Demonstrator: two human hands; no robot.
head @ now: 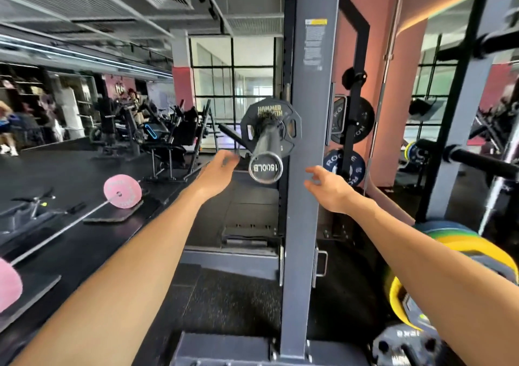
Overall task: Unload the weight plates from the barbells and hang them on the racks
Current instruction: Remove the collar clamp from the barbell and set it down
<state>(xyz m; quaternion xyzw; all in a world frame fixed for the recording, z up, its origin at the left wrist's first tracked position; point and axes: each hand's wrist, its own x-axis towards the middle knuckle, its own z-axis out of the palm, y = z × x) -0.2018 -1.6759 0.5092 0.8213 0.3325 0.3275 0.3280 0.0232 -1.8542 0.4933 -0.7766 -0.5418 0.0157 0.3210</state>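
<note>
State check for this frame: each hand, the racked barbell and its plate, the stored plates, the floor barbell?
Left hand: open, empty, near sleeve.
Right hand: open, empty.
Racked barbell: loaded.
Black plate: on sleeve.
Stored plates: hung on pegs.
Pink-plate barbell: on floor, loaded.

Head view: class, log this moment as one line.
left hand: open, beside barbell sleeve | right hand: open, empty | black plate: still loaded

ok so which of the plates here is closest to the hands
The black Hammer Strength plate on the barbell sleeve between both hands. The pink plates lie on the floor; the Rogue plates hang behind the upright.
</note>
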